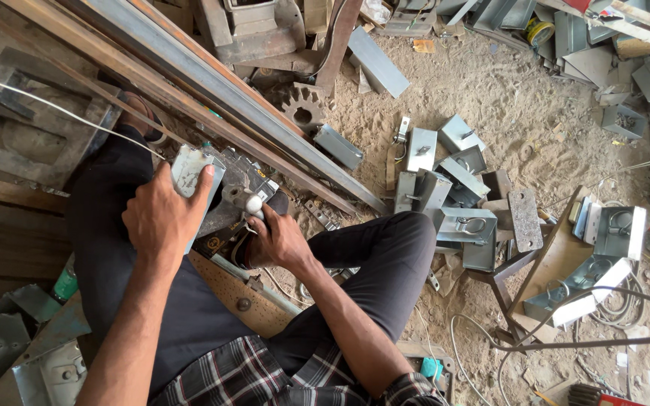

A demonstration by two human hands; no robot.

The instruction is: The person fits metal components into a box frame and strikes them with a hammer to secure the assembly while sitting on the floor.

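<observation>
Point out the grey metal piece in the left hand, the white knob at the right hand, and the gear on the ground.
Metal piece (189,170), head view, its flat face above the fingers.
White knob (253,203), head view, its rounded end.
Gear (304,107), head view, toothed rim beside the hole.

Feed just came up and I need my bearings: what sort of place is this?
Probably a small metal fabrication workshop with a dirt floor. Folded sheet-metal boxes lie scattered on the sandy ground, long steel bars run past the seated person, and a rusty gear sits among the scrap.
</observation>
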